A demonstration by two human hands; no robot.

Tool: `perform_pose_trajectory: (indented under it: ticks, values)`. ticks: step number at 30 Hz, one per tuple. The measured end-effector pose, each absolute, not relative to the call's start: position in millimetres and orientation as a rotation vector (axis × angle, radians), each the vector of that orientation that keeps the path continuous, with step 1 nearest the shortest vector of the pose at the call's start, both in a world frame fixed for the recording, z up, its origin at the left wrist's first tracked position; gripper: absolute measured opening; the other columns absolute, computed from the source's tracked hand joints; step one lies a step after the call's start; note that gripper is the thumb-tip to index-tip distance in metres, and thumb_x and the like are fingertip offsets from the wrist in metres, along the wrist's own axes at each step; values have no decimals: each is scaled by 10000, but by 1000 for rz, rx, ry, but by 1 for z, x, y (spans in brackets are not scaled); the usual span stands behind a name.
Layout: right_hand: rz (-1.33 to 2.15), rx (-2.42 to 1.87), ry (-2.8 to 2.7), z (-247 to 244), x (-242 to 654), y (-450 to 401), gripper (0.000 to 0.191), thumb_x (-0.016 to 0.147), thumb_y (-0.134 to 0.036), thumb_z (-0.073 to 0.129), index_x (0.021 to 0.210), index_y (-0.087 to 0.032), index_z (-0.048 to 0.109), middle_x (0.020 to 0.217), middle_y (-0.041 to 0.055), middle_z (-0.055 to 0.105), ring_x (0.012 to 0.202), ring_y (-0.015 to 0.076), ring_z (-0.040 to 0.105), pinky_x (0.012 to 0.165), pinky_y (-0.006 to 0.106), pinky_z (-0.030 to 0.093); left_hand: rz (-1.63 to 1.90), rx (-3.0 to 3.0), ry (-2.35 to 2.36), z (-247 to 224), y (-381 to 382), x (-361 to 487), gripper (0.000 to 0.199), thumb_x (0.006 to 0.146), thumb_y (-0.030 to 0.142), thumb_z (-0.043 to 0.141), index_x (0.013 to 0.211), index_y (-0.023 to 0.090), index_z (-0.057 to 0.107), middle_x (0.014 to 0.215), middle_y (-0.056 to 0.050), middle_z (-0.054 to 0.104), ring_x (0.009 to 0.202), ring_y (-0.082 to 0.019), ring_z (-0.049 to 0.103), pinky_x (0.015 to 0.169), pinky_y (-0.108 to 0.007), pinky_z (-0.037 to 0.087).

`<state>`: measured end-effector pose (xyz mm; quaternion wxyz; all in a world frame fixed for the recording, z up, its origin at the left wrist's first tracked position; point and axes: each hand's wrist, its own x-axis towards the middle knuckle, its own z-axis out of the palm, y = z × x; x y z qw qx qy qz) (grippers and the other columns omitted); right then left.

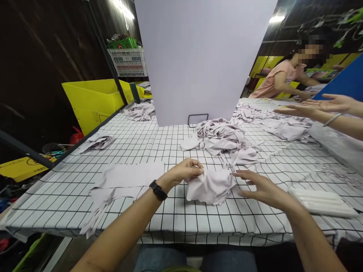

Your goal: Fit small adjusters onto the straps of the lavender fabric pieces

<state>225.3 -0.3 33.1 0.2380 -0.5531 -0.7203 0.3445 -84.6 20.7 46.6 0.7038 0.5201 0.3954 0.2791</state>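
Observation:
My left hand (188, 169), with a dark band at the wrist, pinches the upper left edge of a crumpled pale lilac fabric piece (211, 187) just above the checked tablecloth (172, 223). At the right edge of that piece is my right hand (261, 189), its thumb and fingers spread apart; whether the fingertips touch the cloth is unclear. Left of my left forearm lies a flat fabric panel (132, 174) with loose strips (99, 207) hanging from it. Beyond my hands sits a heap of similar fabric pieces (222, 136).
A tall pale board (202, 60) stands on the table. A folded fabric piece (98, 142) lies far left, a white flat pack (323, 202) at right. Another person's hands (326, 107) reach in from the right. Behind, a co-worker (289, 73) leans over; a yellow bin (93, 100) stands left.

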Motion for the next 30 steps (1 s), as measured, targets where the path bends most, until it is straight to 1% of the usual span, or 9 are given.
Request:
perform_pose_trajectory:
  ticks: [4, 7, 8, 10, 13, 18, 22, 27, 30]
  values:
    - [998, -1427, -1884, 29, 192, -8, 532, 911, -601, 626, 1356, -311, 670, 1427, 120, 628, 1302, 356, 569, 1020, 515, 512, 613, 1128, 805, 41, 27, -75, 239, 717, 285, 839, 752, 122, 669, 691, 22, 597, 596, -65, 512, 571, -207, 367]
    - [1197, -1143, -1884, 45, 157, 1, 545, 954, -602, 571, 1410, -306, 609, 1362, 105, 658, 1254, 304, 598, 1021, 467, 505, 598, 1201, 690, 55, 32, -70, 247, 713, 299, 861, 777, 118, 706, 755, -8, 653, 684, -91, 583, 660, -227, 436]
    - [1247, -1079, -1905, 52, 149, 6, 514, 945, -608, 582, 1335, -282, 660, 1259, 98, 699, 1165, 288, 637, 977, 439, 525, 595, 1229, 670, 61, 33, -70, 255, 711, 305, 867, 794, 118, 714, 756, -13, 659, 695, -96, 593, 670, -230, 442]
    - [1283, -1040, -1960, 64, 143, 13, 429, 906, -612, 640, 1031, -220, 760, 969, 71, 730, 918, 245, 665, 819, 366, 551, 586, 1278, 653, 72, 36, -73, 276, 708, 301, 872, 857, 124, 720, 739, -14, 665, 690, -105, 605, 662, -234, 445]
    - [1236, -1084, -1925, 81, 151, 14, 417, 840, -593, 729, 736, -189, 729, 721, 38, 650, 703, 187, 591, 616, 289, 490, 555, 1363, 665, 82, 35, -83, 285, 692, 243, 863, 899, 134, 700, 721, -9, 665, 673, -110, 609, 641, -234, 448]
    - [1247, -1089, -1573, 111, 173, -1, 443, 654, -623, 864, 614, -211, 706, 606, 10, 561, 537, 122, 477, 461, 232, 402, 614, 1585, 813, 75, 29, -93, 75, 731, 147, 702, 801, 132, 680, 717, -8, 651, 653, -109, 590, 610, -228, 439]
    - [1265, -1172, -1360, 128, 184, -12, 492, 509, -610, 937, 560, -210, 656, 536, -22, 462, 466, 97, 412, 400, 213, 374, 862, 1715, 1157, 60, 26, -94, 143, 666, 51, 563, 704, 150, 659, 682, -2, 635, 668, -137, 576, 596, -244, 411]
    - [1252, -1212, -1206, 127, 205, -13, 493, 453, -564, 974, 565, -201, 660, 544, -16, 470, 459, 95, 422, 390, 206, 371, 1025, 1655, 1306, 60, 25, -106, 180, 677, 57, 574, 737, 148, 718, 796, -48, 698, 817, -183, 622, 714, -285, 484]
    - [1268, -1211, -1283, 120, 223, -6, 447, 497, -552, 968, 560, -204, 696, 556, 7, 499, 482, 108, 453, 417, 222, 392, 973, 1507, 1089, 71, 25, -119, 185, 710, 117, 659, 864, 122, 761, 769, -59, 714, 763, -165, 652, 758, -303, 520]
